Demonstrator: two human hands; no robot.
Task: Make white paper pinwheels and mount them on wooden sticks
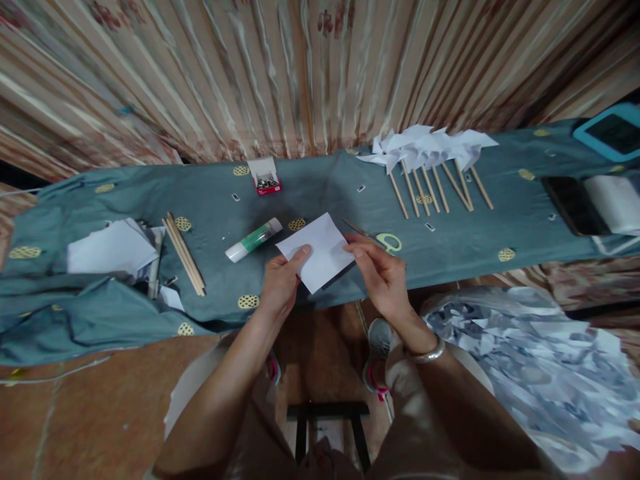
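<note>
A white square of paper [324,257] is held between my two hands over the near edge of the cloth. My left hand [281,280] pinches its left corner, thumb on top. At the right corner, my right hand [379,270] grips the edge between thumb and fingers. Just beyond the right hand lie scissors [389,242] with a yellow-green handle, partly hidden by the hand. A green and white glue stick [255,239] lies left of the paper. Behind it stands an open red and white box [266,179] of small metal pieces.
Paper pinwheels [430,148] on wooden sticks lie at the back right. Loose sticks [184,257] and stacked paper sheets [113,248] are on the left. A phone [573,205] and a blue-framed device [613,131] sit far right. A bag of folded paper [535,367] stands below.
</note>
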